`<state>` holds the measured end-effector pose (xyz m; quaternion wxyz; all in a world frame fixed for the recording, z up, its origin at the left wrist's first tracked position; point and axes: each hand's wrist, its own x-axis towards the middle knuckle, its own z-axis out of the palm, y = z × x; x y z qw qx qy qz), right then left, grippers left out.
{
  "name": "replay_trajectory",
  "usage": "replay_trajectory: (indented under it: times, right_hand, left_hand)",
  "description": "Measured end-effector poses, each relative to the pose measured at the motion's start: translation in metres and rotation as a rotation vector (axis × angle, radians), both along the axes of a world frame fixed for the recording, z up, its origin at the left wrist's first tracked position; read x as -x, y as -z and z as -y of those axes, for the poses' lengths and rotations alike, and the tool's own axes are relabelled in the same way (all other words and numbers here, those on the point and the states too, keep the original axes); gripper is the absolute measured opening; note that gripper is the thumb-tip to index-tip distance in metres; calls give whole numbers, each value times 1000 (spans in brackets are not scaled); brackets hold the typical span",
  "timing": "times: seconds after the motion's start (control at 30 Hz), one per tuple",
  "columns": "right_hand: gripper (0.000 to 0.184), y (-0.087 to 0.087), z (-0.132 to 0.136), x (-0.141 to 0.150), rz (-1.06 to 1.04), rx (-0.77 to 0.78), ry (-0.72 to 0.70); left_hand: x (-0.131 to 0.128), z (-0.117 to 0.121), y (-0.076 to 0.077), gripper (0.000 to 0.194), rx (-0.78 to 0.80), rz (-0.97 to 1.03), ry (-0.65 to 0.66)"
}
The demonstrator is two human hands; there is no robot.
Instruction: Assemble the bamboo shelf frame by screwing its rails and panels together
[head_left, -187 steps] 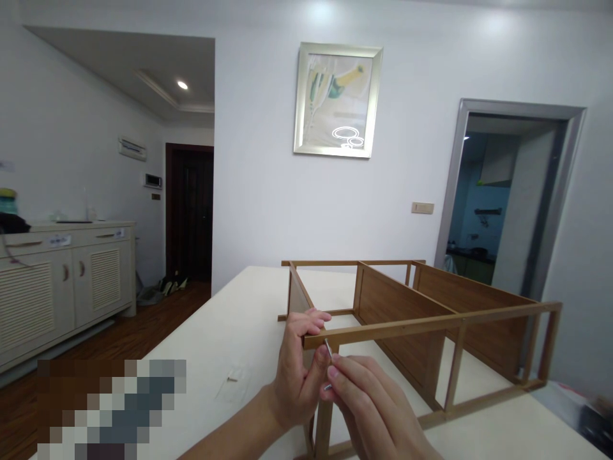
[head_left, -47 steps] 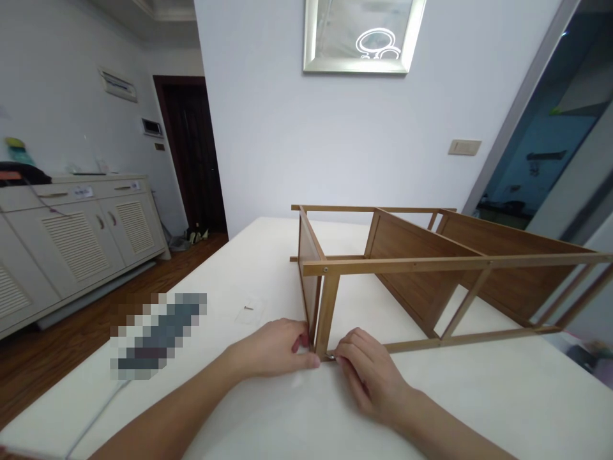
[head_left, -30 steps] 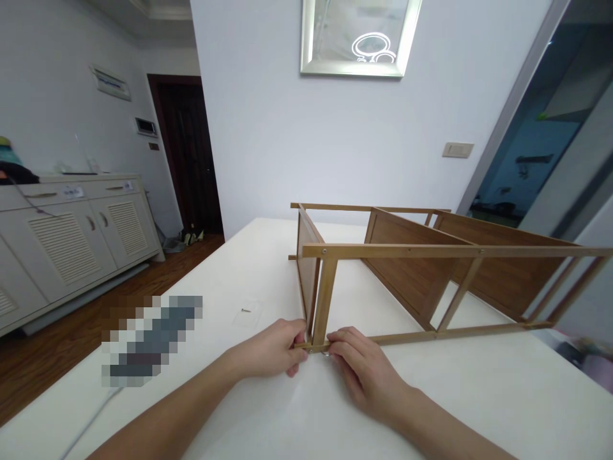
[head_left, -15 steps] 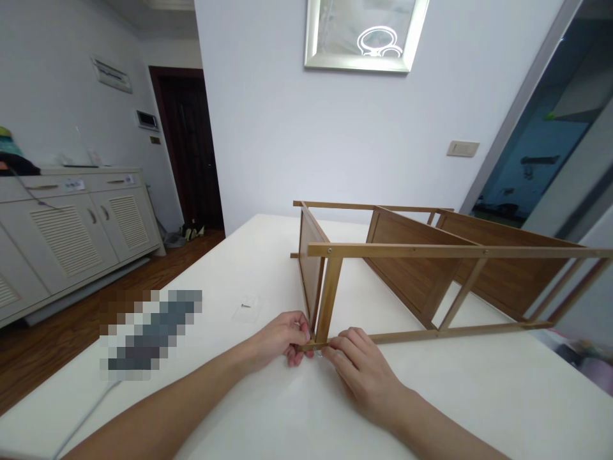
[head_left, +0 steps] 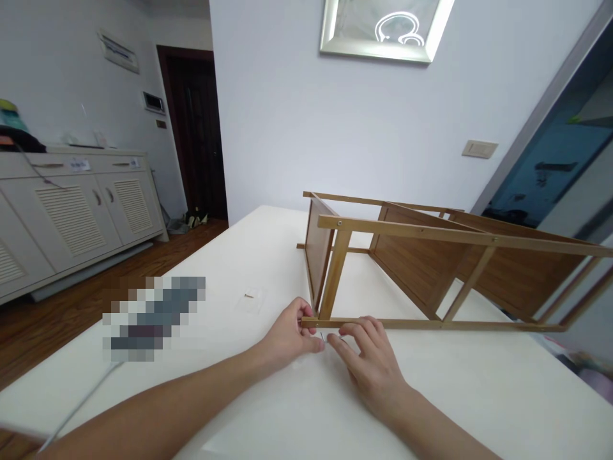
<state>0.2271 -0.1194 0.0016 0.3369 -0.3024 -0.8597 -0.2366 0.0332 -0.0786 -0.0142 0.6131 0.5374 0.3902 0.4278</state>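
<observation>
The end of the lower rail of a wooden rack is enclosed by the curled fingers of the left hand, with the thumb laid in front of it. By the right hand, the fingers are held half bent, the foremost tips slightly parted; a small metal piece is seen at those tips, just beside the left thumb, though whether it is gripped cannot be told. Part of it is hidden by the right fingers, and the way behind the left fingertips is taken up by an upright post and a panel. Left of the left fingers, a screw is seen at a clear plastic bag on the white table. Farther left, a blurred dark object is joined by a white cable. Well beyond the fingers, a framed picture is hung.
</observation>
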Motion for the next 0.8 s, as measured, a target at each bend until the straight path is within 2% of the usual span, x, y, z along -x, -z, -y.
replay_trajectory:
  times: [0.1, 0.33, 0.8]
  right_hand:
    - [32, 3, -3, 1, -14, 42, -2]
    - [38, 8, -5, -2, -41, 150, -58]
    - [40, 6, -5, -1, -56, 171, -66]
  left_hand:
    - [-3, 2, 0, 54, -19, 24, -15]
    - [-6, 7, 5, 40, -81, 55, -19]
    - [-6, 9, 9, 36, -118, -15, -39]
